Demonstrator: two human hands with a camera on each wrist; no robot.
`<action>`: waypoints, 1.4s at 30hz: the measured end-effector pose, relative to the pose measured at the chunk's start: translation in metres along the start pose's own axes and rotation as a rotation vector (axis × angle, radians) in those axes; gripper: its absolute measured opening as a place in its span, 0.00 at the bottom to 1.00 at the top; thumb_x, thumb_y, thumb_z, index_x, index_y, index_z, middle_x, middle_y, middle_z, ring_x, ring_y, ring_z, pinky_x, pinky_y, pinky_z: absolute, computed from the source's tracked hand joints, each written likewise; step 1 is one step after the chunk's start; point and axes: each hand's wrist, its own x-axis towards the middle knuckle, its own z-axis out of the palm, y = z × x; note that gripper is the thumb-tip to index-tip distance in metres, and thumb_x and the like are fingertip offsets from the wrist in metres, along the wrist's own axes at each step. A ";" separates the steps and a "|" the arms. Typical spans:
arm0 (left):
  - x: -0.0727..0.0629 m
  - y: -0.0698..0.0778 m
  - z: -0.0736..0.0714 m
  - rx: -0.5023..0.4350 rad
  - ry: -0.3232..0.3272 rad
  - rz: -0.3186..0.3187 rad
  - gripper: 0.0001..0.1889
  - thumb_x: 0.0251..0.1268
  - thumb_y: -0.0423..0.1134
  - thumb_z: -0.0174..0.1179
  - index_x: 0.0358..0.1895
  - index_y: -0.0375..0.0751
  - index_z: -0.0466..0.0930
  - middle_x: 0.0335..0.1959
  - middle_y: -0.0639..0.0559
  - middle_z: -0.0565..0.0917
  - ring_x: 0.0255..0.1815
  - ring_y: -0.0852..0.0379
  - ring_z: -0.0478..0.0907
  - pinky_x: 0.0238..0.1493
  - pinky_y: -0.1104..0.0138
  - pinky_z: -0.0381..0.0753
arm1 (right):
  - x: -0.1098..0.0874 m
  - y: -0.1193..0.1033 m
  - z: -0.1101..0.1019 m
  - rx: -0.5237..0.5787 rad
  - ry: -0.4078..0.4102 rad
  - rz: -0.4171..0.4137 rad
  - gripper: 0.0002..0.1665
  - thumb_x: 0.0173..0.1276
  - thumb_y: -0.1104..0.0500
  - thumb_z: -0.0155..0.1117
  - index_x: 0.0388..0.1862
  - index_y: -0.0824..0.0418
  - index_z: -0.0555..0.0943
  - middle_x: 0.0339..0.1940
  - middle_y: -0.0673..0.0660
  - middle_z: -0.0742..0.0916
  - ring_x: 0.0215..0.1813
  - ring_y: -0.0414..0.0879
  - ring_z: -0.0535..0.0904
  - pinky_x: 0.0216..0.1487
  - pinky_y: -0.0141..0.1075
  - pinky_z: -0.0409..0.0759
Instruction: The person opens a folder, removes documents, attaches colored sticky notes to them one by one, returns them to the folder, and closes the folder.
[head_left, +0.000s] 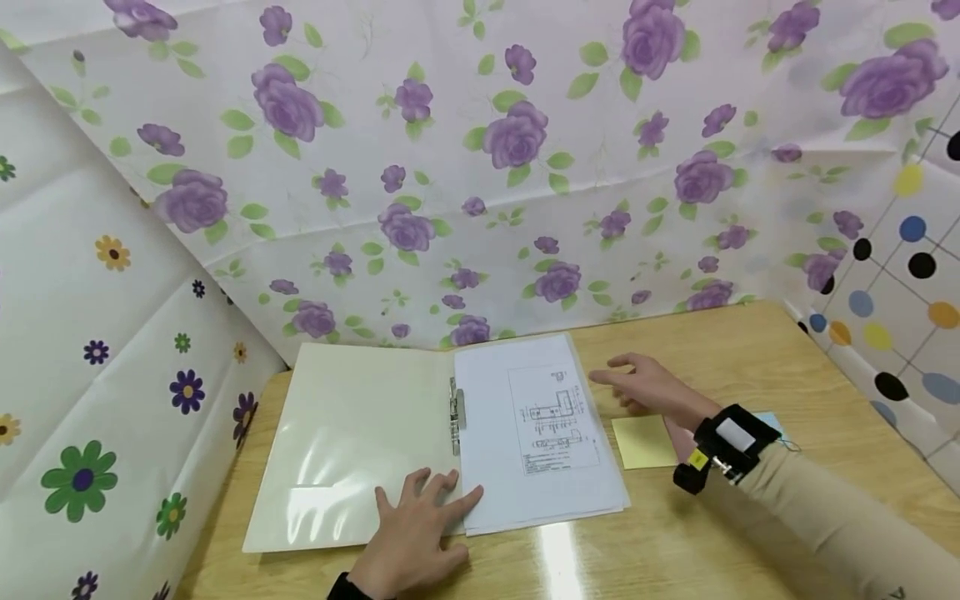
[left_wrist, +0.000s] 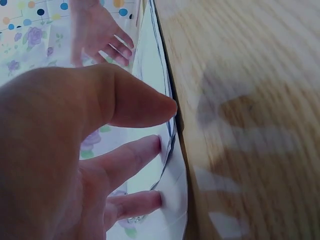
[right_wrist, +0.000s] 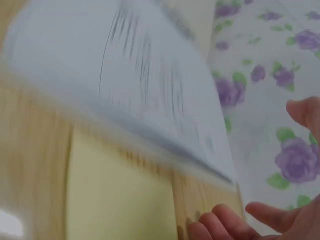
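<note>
Surface: one wood-grain table (head_left: 720,354), glossy, catching light at its near edge.

Nearest: my left hand (head_left: 416,529), fingers spread, lying over the lower middle of the folder, index fingertip on the papers' lower left corner; black band (head_left: 348,588) at its wrist.

Near right: one tan sleeve (head_left: 847,508), mine, ending at a black wrist strap (head_left: 738,442) with a white panel.

Middle: one cream folder (head_left: 352,417), lying open and flat, left cover bare; one metal clip (head_left: 455,417) along its fold; one stack of white papers (head_left: 495,433) on the right side, top sheet bearing a line drawing.

Beside the papers: one yellow note (head_left: 645,442); one pink note (head_left: 681,437), partly hidden by my arm.

Slightly farther: my right hand (head_left: 648,383), fingers loosely extended, just beside the papers' right edge.

Farthest: one white sheet (head_left: 450,158) printed with purple roses, upright behind the folder.
</note>
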 end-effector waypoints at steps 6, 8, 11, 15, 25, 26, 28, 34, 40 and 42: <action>-0.001 0.004 0.000 -0.008 0.003 -0.006 0.38 0.58 0.54 0.66 0.78 0.69 0.82 0.80 0.48 0.80 0.81 0.30 0.69 0.61 0.04 0.56 | 0.001 -0.011 0.022 0.215 -0.094 0.045 0.59 0.83 0.28 0.62 0.91 0.69 0.59 0.49 0.54 0.76 0.49 0.45 0.80 0.55 0.37 0.85; -0.001 0.005 0.000 -0.009 0.005 -0.003 0.38 0.59 0.54 0.65 0.78 0.69 0.82 0.80 0.48 0.80 0.81 0.31 0.69 0.61 0.04 0.56 | 0.002 -0.013 0.023 0.243 -0.087 0.063 0.56 0.84 0.28 0.60 0.90 0.67 0.62 0.52 0.57 0.76 0.51 0.47 0.81 0.57 0.38 0.85; 0.001 0.007 0.001 -0.008 0.001 -0.003 0.38 0.59 0.54 0.64 0.79 0.70 0.82 0.81 0.48 0.80 0.81 0.31 0.69 0.61 0.04 0.57 | 0.002 -0.014 0.023 0.261 -0.068 0.091 0.54 0.84 0.28 0.60 0.90 0.65 0.65 0.60 0.62 0.76 0.53 0.49 0.81 0.58 0.39 0.86; 0.002 0.007 0.000 -0.004 -0.007 -0.008 0.38 0.60 0.54 0.65 0.79 0.70 0.81 0.81 0.48 0.80 0.82 0.31 0.69 0.61 0.04 0.56 | 0.003 -0.014 0.022 0.260 -0.071 0.102 0.58 0.83 0.28 0.61 0.92 0.66 0.59 0.65 0.65 0.74 0.55 0.50 0.80 0.59 0.39 0.87; 0.001 0.005 -0.002 -0.044 -0.017 0.011 0.38 0.58 0.54 0.66 0.79 0.68 0.82 0.80 0.47 0.79 0.82 0.29 0.67 0.58 0.03 0.55 | -0.001 -0.024 0.029 0.291 -0.102 0.075 0.47 0.86 0.31 0.59 0.84 0.66 0.72 0.35 0.52 0.64 0.37 0.45 0.62 0.48 0.39 0.70; 0.001 0.005 -0.002 -0.046 -0.020 0.011 0.39 0.58 0.54 0.67 0.79 0.67 0.82 0.80 0.47 0.79 0.82 0.28 0.67 0.58 0.03 0.55 | -0.001 -0.025 0.031 0.298 -0.104 0.071 0.45 0.86 0.32 0.59 0.83 0.65 0.74 0.31 0.50 0.63 0.34 0.45 0.60 0.47 0.38 0.68; 0.001 0.004 -0.003 -0.048 -0.023 0.010 0.39 0.58 0.55 0.67 0.79 0.67 0.82 0.80 0.47 0.79 0.82 0.28 0.67 0.58 0.02 0.55 | -0.002 -0.027 0.035 0.306 -0.108 0.061 0.43 0.87 0.34 0.58 0.83 0.65 0.75 0.26 0.48 0.59 0.30 0.44 0.56 0.44 0.37 0.65; 0.000 0.003 -0.003 -0.043 -0.018 0.013 0.39 0.57 0.55 0.67 0.79 0.66 0.82 0.79 0.47 0.80 0.82 0.28 0.67 0.57 0.02 0.55 | -0.010 -0.036 0.052 0.258 -0.126 0.039 0.43 0.88 0.34 0.54 0.86 0.62 0.73 0.33 0.51 0.82 0.41 0.51 0.78 0.67 0.47 0.79; 0.001 0.003 -0.002 -0.036 -0.004 0.015 0.39 0.57 0.55 0.68 0.78 0.65 0.83 0.77 0.48 0.80 0.81 0.28 0.68 0.56 0.02 0.56 | -0.019 -0.041 0.063 0.243 -0.184 -0.002 0.43 0.89 0.34 0.52 0.87 0.63 0.69 0.76 0.64 0.87 0.76 0.61 0.84 0.91 0.66 0.62; 0.001 0.002 -0.002 -0.035 -0.002 0.019 0.39 0.57 0.55 0.68 0.78 0.65 0.83 0.77 0.48 0.80 0.80 0.28 0.69 0.56 0.02 0.56 | -0.020 -0.040 0.063 0.250 -0.166 0.002 0.45 0.89 0.34 0.53 0.87 0.64 0.67 0.75 0.64 0.86 0.77 0.61 0.83 0.90 0.66 0.64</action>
